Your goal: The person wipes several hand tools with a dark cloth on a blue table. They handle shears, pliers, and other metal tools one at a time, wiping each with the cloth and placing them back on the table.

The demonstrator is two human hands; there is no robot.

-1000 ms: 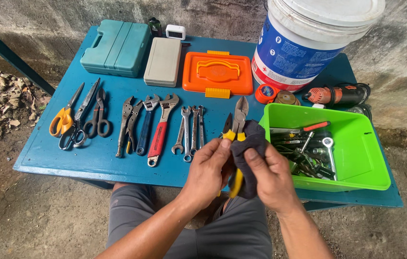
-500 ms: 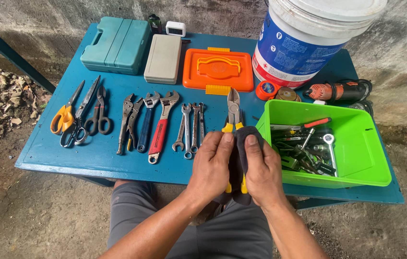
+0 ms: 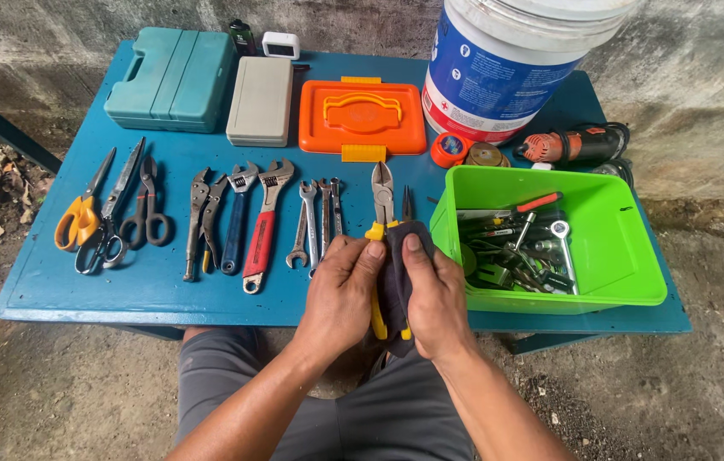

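The pliers [image 3: 382, 201] have grey jaws and yellow handles, wrapped in a dark cloth [image 3: 396, 273], just left of the green bin [image 3: 635, 282]. The left hand [image 3: 341, 294] and right hand [image 3: 434, 294] both grip them, thumbs on top.

Green bin [image 3: 627, 282] crowds the right; wrenches [image 3: 315, 218] block the left.

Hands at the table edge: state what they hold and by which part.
Both hands hold yellow-handled cutting pliers by the handles, with a dark cloth wrapped about them. The left hand and right hand press thumbs near the joint; the jaws point away, bare.
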